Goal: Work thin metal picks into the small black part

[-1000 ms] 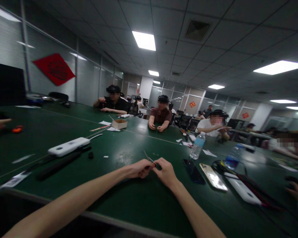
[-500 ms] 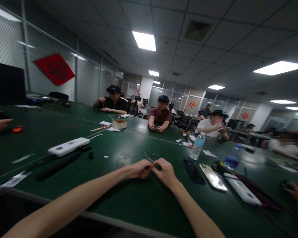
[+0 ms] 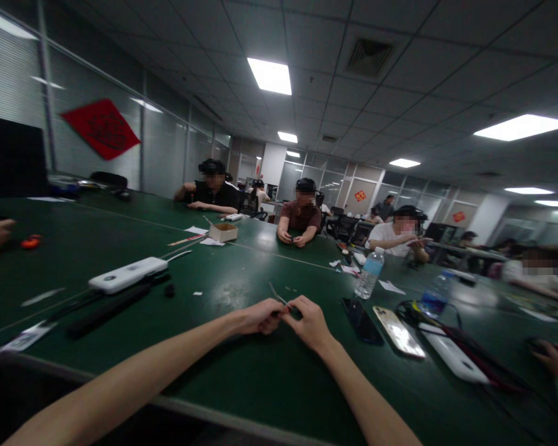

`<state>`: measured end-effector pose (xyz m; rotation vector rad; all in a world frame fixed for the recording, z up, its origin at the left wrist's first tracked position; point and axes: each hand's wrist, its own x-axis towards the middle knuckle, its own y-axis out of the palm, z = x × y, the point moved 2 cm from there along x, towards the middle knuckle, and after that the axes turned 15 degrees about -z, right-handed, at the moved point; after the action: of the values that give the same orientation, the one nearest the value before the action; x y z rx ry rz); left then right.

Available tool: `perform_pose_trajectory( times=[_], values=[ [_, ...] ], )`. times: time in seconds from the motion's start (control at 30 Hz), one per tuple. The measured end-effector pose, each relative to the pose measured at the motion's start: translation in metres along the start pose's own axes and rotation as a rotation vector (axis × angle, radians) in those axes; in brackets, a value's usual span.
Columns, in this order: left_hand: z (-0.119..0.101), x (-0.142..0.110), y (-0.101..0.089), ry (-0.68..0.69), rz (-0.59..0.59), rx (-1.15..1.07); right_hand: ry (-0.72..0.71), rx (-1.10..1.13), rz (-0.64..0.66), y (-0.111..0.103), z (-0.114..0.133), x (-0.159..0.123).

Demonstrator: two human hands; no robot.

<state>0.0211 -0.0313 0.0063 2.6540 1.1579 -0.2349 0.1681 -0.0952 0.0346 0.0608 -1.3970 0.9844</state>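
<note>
My left hand [image 3: 264, 317] and my right hand [image 3: 310, 322] meet fingertip to fingertip just above the green table [image 3: 242, 384]. Both are closed in a pinch. A thin, shiny metal rod [image 3: 274, 290] sticks out between them, slanting away to the upper left; its near end runs into my right fingertips. A small spot of red shows where the fingertips meet, too small to name. What the left fingers grip is hidden behind the knuckles.
Right of my hands lie a dark phone [image 3: 363, 321], a gold phone [image 3: 398, 332], a water bottle [image 3: 371, 272] and a white power strip [image 3: 453, 354] with cables. Left are another white power strip [image 3: 129, 275] and a black bar [image 3: 109, 311]. A small cardboard box [image 3: 223, 232] and several people are beyond.
My hands and the metal rod hold almost the same position throughout. At the far left and far right edges, other people's hands shift slightly.
</note>
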Motion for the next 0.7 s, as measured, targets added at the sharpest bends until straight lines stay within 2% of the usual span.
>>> perform_pose_trajectory(
  times=[0.37,0.7],
  values=[
    [-0.0014,-0.0025,0.0015,0.021,0.038,-0.019,-0.003,0.01,0.005,-0.0032,0.0036,0.0019],
    [-0.0033,-0.0058,0.0034,0.008,-0.006,0.003,-0.008,0.004,0.004,-0.0046,0.005,0.0025]
  ],
)
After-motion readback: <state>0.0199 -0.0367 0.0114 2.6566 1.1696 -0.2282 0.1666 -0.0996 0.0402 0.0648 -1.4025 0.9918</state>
